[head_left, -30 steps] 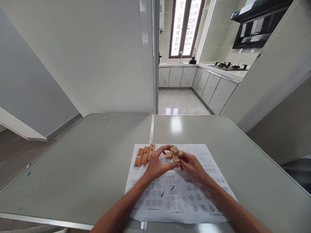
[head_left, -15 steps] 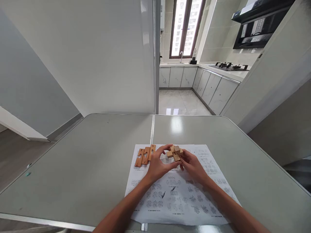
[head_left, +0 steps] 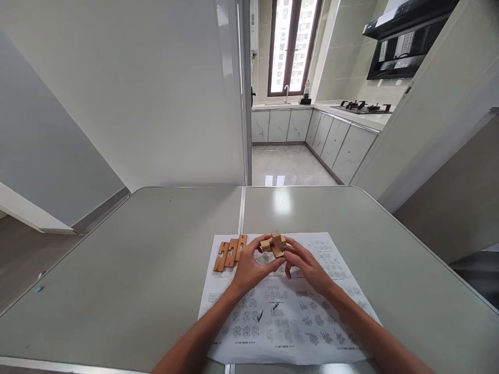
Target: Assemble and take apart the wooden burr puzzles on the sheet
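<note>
A light wooden burr puzzle [head_left: 276, 242], made of interlocking blocks, is held up between my two hands over the printed sheet. My left hand [head_left: 250, 267] grips its left and lower side with thumb and fingers. On the right, my right hand [head_left: 306, 265] has its fingers closed on the puzzle's right side. Just left of my left hand, three flat notched wooden pieces [head_left: 231, 252] with small marks lie side by side on the paper. The sheet [head_left: 284, 332] carries line diagrams and a couple of dark check marks.
The grey table [head_left: 117, 291] has a seam [head_left: 241, 210] down its middle. A small teal bit [head_left: 39, 289] lies near its left edge. Past the far edge are a pale panel [head_left: 175, 104] and a kitchen with white cabinets [head_left: 300, 124] and a stove [head_left: 360, 107].
The puzzle has been turned and tilted slightly in my hands. My right fingers have shifted on its right side. The whole view has swung a little.
</note>
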`<state>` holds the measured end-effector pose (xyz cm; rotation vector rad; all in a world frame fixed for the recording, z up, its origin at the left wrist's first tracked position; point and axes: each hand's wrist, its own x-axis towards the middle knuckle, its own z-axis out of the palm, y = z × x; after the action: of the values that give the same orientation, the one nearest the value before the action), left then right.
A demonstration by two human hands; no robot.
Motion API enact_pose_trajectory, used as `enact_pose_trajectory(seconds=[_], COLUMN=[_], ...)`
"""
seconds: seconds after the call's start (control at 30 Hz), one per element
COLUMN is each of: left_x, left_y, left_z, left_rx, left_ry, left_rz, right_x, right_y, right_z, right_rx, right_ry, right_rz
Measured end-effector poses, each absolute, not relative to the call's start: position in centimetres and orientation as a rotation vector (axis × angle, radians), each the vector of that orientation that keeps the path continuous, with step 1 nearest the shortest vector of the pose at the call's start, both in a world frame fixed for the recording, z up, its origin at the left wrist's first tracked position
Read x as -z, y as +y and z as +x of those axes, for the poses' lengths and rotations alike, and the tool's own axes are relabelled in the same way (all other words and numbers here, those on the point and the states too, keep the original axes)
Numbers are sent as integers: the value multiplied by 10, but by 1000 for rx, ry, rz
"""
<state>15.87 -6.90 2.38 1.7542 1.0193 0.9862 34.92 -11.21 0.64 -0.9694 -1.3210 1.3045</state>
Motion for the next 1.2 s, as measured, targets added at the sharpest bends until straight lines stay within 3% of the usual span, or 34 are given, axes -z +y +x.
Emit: enact_pose_trajectory(seconds=[0.7, 1.2], left_x=[-16, -13], left_y=[-70, -49], left_z=[159, 144], left_rx=[-967, -839], left_ry=[963, 1318], left_rz=[2120, 2480], right_x=[-8, 6], right_y=[-110, -103], right_z=[349, 353], right_rx=[-1136, -1089], right_ry=[-1218, -1096], right_rz=[-1088, -1186])
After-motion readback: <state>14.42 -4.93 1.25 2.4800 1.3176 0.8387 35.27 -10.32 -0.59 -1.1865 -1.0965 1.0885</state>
